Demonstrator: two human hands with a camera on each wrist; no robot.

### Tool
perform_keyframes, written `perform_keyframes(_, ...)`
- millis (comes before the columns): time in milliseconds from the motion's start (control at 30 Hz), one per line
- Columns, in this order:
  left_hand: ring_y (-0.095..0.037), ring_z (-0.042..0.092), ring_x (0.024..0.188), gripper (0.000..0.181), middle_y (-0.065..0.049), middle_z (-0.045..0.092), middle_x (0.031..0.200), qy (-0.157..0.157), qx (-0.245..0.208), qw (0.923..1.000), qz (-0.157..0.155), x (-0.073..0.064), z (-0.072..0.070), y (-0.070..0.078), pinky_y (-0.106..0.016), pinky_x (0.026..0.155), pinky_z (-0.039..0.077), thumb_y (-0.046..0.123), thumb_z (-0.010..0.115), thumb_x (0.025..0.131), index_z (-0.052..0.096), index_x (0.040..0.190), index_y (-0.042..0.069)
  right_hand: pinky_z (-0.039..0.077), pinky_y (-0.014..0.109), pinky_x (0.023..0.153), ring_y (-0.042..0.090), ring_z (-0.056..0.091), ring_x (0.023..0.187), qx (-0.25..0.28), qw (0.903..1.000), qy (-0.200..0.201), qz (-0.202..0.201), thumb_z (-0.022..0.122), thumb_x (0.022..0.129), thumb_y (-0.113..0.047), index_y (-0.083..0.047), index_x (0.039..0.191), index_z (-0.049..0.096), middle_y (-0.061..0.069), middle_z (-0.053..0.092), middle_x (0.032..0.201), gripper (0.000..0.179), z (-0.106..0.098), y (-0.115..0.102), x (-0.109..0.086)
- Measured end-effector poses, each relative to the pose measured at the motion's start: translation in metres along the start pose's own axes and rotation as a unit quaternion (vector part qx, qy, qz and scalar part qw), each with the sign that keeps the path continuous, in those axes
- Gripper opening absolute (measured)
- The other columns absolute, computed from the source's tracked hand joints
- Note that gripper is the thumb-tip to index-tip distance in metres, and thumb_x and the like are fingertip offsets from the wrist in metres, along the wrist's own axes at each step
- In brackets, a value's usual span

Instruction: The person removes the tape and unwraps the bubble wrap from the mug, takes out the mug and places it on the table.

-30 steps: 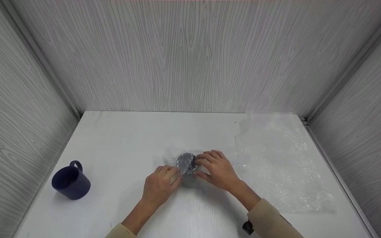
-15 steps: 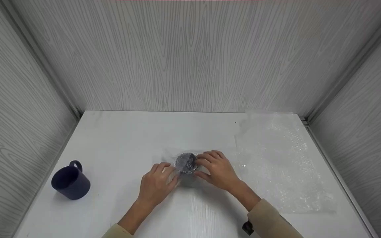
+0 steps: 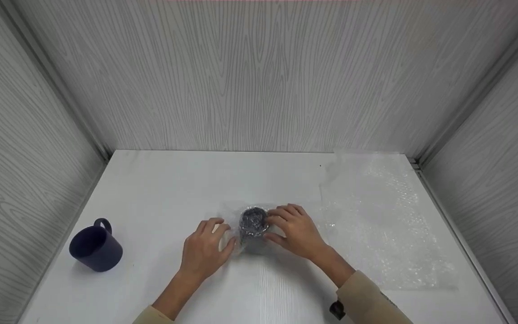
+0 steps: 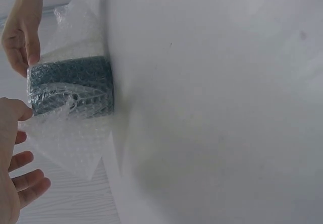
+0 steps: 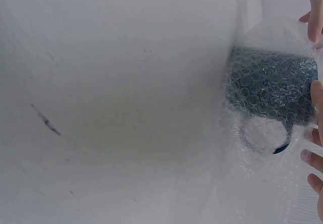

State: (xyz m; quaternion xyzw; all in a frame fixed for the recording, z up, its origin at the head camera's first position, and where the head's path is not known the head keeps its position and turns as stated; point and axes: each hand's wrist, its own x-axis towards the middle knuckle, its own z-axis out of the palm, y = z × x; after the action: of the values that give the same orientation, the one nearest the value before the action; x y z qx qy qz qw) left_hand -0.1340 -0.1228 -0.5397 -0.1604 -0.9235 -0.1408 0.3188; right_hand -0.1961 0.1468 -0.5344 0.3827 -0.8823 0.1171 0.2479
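Note:
A dark mug stands upright in the middle of the table, with bubble wrap around its side and over its rim. Part of its handle shows through the plastic in the right wrist view. At the mug's right, my right hand holds the wrapped rim between thumb and fingers. My left hand lies to the left beside a loose flap of the wrap, fingers spread and bent slightly. Its thumb is close to the wrapped rim; whether it touches is unclear.
A dark blue mug stands at the table's left. A wide sheet of bubble wrap spreads over the right side, up to the back wall. Grey wood-patterned panels border the white table at the back and sides.
My left hand has moved left, away from the mug's rim. The wrap flap over the mug's mouth has drawn back leftward, showing more of the opening. My right hand has stayed in place.

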Motion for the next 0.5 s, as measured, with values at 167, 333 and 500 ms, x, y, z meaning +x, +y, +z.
perform_keyframes(167, -0.025, 0.074, 0.099, 0.033, -0.006, 0.073, 0.112, -0.002, 0.003, 1.0000, -0.003, 0.000, -0.003, -0.003, -0.032, 0.059, 0.060, 0.033, 0.089, 0.081, 0.076, 0.105, 0.015, 0.053, 0.044, 0.107, 0.019, 0.069, 0.116, -0.003, 1.0000, -0.005, 0.003, 0.083, 0.088, -0.048, -0.023, 0.114, 0.076, -0.004, 0.076, 0.122, 0.037, -0.001, 0.000, 0.000)
perform_keyframes(333, -0.025, 0.074, 0.100, 0.032, -0.006, 0.073, 0.113, -0.009, 0.000, 0.9999, -0.011, 0.000, -0.005, -0.007, -0.033, 0.058, 0.060, 0.031, 0.088, 0.081, 0.076, 0.106, 0.014, 0.054, 0.043, 0.106, 0.020, 0.070, 0.116, -0.005, 1.0000, 0.004, -0.004, 0.083, 0.088, -0.047, -0.021, 0.114, 0.077, -0.003, 0.076, 0.122, 0.037, -0.001, 0.000, 0.000)
perform_keyframes(500, -0.025, 0.074, 0.099, 0.032, -0.006, 0.073, 0.113, -0.012, 0.003, 0.9998, -0.017, -0.001, -0.007, -0.011, -0.033, 0.058, 0.059, 0.032, 0.087, 0.082, 0.076, 0.107, 0.014, 0.053, 0.043, 0.107, 0.019, 0.070, 0.116, -0.011, 0.9999, 0.000, -0.003, 0.082, 0.089, -0.048, -0.021, 0.115, 0.077, -0.003, 0.076, 0.123, 0.037, 0.000, 0.000, 0.000)
